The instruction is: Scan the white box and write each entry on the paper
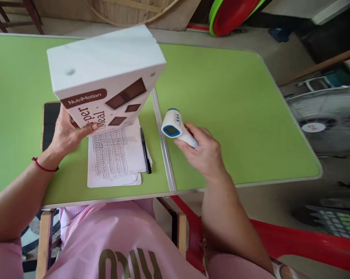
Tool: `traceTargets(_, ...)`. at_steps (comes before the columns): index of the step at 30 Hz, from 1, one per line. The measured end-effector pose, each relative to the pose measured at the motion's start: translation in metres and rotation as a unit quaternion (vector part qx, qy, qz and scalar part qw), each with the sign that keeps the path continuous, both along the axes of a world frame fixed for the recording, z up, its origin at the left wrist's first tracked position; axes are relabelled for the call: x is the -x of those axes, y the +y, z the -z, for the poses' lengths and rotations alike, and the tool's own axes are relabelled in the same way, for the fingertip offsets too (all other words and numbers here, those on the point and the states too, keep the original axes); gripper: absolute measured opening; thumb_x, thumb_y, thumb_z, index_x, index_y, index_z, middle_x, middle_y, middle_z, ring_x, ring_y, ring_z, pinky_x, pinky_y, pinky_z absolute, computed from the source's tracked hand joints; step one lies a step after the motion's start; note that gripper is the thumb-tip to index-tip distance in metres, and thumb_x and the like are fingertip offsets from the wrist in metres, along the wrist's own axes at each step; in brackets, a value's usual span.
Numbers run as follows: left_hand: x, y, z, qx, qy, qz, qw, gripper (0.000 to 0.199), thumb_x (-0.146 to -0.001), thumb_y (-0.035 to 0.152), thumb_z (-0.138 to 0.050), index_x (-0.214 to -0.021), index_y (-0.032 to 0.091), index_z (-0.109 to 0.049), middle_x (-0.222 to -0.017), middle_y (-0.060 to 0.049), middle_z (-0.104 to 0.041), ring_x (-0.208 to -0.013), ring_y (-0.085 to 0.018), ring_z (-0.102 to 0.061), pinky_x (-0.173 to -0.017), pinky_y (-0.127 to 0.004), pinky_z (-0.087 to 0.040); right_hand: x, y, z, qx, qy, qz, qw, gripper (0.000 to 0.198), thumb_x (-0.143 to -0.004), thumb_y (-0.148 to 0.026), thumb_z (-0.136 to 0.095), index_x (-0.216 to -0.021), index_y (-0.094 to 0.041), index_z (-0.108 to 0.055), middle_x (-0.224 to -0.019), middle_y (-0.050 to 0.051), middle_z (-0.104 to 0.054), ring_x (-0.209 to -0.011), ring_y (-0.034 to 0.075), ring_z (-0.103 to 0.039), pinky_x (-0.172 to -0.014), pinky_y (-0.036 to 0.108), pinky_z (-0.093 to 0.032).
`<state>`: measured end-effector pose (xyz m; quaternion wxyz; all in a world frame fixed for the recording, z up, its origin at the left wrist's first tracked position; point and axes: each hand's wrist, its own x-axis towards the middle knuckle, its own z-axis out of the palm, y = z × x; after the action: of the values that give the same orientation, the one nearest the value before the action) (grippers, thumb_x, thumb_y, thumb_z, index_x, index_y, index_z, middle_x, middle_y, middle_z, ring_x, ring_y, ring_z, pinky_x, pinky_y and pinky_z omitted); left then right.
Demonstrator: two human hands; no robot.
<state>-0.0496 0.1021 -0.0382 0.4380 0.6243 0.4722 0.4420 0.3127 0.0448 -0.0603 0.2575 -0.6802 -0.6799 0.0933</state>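
A white box [111, 58] with brown print reading "NutriMotion" is tilted above the left half of the table, and my left hand [69, 131] grips its lower end, thumb on the printed face. Over the right half, my right hand [202, 149] is wrapped round the handle of a white and blue infrared thermometer [175, 124], its small screen facing me. Below the box lie sheets of paper [114, 159] covered in handwriting, their upper part hidden by it. A black pen [146, 151] rests along their right edge. Partly behind my left hand is a dark phone [50, 124].
The green folding table [235, 97] has a metal seam down its middle and a pale rim. Beyond its right edge stands a fan [314, 126]. Red plastic chair parts [302, 240] show below right. A red and green round thing [230, 17] is at the back.
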Motion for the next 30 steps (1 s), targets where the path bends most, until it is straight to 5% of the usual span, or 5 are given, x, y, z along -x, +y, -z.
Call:
traceTargets(6, 0.005, 0.012, 0.011, -0.025, -0.001, 0.014, 1.000, 0.072, -0.062, 0.050, -0.090, -0.120, 0.021, -0.059, -0.123, -0.012, -0.062, -0.120, -0.035, -0.057, -0.103, -0.050, -0.048, -0.022, 0.017, 0.019, 0.037, -0.052, -0.041, 0.997, 0.050, -0.084, -0.048, -0.062, -0.124, -0.018, -0.063, -0.114, 0.018, -0.066, -0.108, 0.037, -0.060, -0.091, 0.062, -0.050)
traceTargets(10, 0.007, 0.010, 0.006, -0.034, 0.051, 0.034, 0.998, 0.054, -0.071, 0.053, -0.082, -0.110, 0.020, -0.064, -0.127, -0.012, -0.060, -0.118, -0.035, -0.057, -0.102, -0.048, -0.047, 0.007, 0.003, -0.012, -0.093, -0.093, -0.073, 0.989, 0.054, -0.083, -0.048, -0.067, -0.124, -0.013, -0.064, -0.126, 0.027, -0.057, -0.119, 0.046, -0.054, -0.095, 0.066, -0.046)
traceTargets(13, 0.006, 0.009, 0.007, -0.055, 0.095, 0.029, 0.994, 0.059, -0.074, 0.056, -0.077, -0.118, 0.021, -0.061, -0.133, -0.012, -0.056, -0.126, -0.036, -0.049, -0.108, -0.048, -0.041, 0.063, -0.018, -0.050, -0.191, -0.029, -0.219, 0.956, 0.055, -0.088, -0.039, -0.066, -0.138, -0.025, -0.052, -0.131, 0.017, -0.059, -0.126, 0.037, -0.054, -0.104, 0.061, -0.046)
traceTargets(19, 0.006, 0.013, 0.016, -0.112, 0.176, 0.056, 0.976, 0.060, -0.080, 0.063, -0.068, -0.119, 0.020, -0.056, -0.134, -0.014, -0.054, -0.134, -0.037, -0.042, -0.116, -0.049, -0.029, 0.228, -0.033, -0.076, -0.060, 0.134, -0.541, 0.828, 0.040, -0.087, -0.053, -0.065, -0.121, -0.031, -0.061, -0.136, 0.002, -0.062, -0.140, 0.025, -0.045, -0.118, 0.050, -0.038)
traceTargets(30, 0.015, 0.023, 0.027, -0.241, 0.276, 0.045, 0.930, 0.053, -0.095, 0.061, -0.045, -0.120, 0.015, -0.051, -0.131, -0.020, -0.053, -0.126, -0.036, -0.048, -0.107, -0.052, -0.039, 0.362, -0.023, -0.045, -0.037, -0.011, -0.543, 0.839, 0.048, -0.094, -0.057, -0.046, -0.112, -0.017, -0.067, -0.109, -0.001, -0.073, -0.115, 0.022, -0.062, -0.126, 0.046, -0.015)
